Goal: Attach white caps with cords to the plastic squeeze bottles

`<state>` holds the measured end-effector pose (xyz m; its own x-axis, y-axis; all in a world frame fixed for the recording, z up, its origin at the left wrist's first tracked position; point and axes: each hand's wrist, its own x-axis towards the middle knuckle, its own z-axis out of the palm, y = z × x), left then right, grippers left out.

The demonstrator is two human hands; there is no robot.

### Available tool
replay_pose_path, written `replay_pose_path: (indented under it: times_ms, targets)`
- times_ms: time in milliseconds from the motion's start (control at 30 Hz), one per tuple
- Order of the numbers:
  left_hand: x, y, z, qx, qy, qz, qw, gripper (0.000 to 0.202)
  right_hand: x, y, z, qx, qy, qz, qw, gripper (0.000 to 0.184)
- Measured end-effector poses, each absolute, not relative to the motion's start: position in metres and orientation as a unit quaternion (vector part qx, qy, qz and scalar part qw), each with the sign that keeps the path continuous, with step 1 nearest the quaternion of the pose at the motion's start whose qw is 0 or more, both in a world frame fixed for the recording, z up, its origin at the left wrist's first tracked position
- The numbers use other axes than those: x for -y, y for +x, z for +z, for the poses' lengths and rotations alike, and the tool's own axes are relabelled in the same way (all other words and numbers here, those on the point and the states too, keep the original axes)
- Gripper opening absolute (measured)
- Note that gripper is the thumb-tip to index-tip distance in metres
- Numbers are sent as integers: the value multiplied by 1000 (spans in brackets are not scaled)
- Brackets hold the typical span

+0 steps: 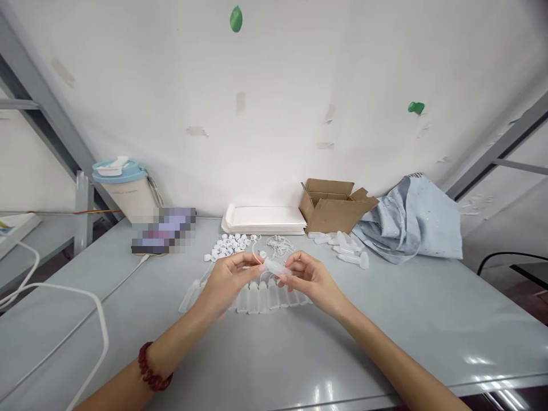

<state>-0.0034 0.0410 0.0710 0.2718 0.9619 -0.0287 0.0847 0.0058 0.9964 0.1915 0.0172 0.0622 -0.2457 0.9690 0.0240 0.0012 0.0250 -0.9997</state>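
A small translucent plastic bottle [277, 267] is held tilted between both hands above the table. At its neck end, my left hand [229, 281] pinches it with thumb and fingers. My right hand [314, 279] grips the other end. A thin white strap [254, 249] curves up from near the left fingertips. Below the hands lies a row of similar bottles [258, 300], partly hidden by my left hand and wrist. Just beyond are a cluster of small white caps [226, 245] and a heap of thin white straps [280, 246].
More loose bottles [347, 249] lie at right, before an open cardboard box [334, 216] and a light blue cloth bag [406, 220]. A white stack [268, 220] stands against the wall. At left are a phone [165, 229], a blue-lidded cup [128, 191] and a white cable [101, 325].
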Motion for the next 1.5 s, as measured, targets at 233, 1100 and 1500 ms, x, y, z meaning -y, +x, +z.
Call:
replay_pose_path:
  times_ms: [233, 1100, 1500]
  targets:
    - [-36, 2, 69, -453, 603, 409, 513, 24, -14, 190, 61, 576, -444, 551, 410, 29]
    - [-33, 1, 70, -385, 711, 371, 455, 25, -4, 183, 62, 681, -434, 442, 390, 33]
    - [-23, 8, 48, -392, 773, 487, 105, 19, -4, 177, 56, 632, -461, 456, 425, 32]
